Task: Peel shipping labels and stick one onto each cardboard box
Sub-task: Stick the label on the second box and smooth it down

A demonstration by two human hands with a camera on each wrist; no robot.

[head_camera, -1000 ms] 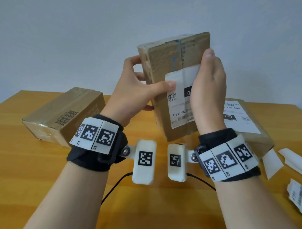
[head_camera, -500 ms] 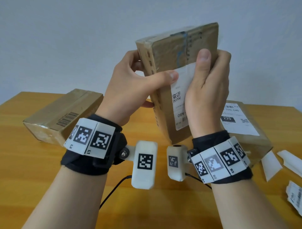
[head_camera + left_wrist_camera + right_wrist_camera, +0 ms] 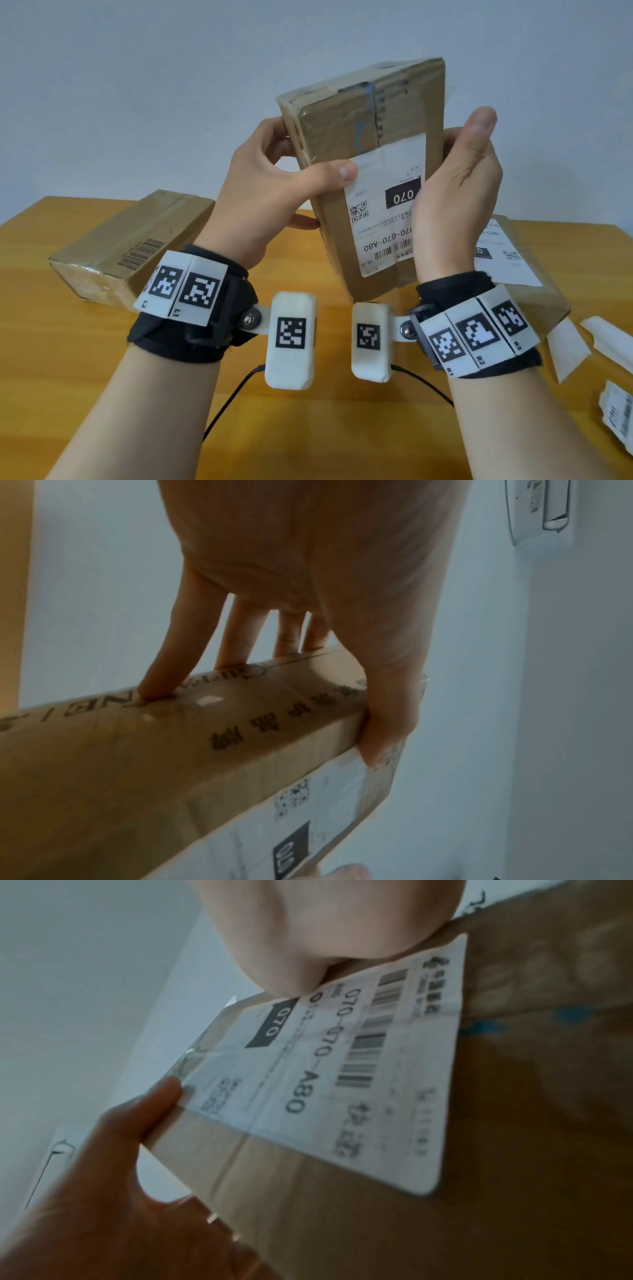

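I hold a brown cardboard box (image 3: 363,113) upright above the table. A white shipping label (image 3: 383,219) marked 070 lies flat on its front face. My left hand (image 3: 274,192) grips the box's left edge, thumb on the label's top left corner, fingers behind. My right hand (image 3: 455,195) wraps the right edge: its palm lies on the label's right side, the thumb stands up off the box, and the fingers reach behind. The left wrist view shows the left hand's thumb (image 3: 387,723) on the label (image 3: 325,804). In the right wrist view the label (image 3: 342,1083) looks smooth.
An unlabelled box (image 3: 126,246) with a printed barcode lies on the wooden table (image 3: 68,342) at the left. A labelled box (image 3: 513,260) lies behind my right wrist. White backing strips (image 3: 565,346) and a further label sheet (image 3: 616,414) lie at the right edge.
My right hand has slid from the middle of the label to the box's right edge and its thumb has lifted. The label now shows almost whole. The box has turned a little toward me.
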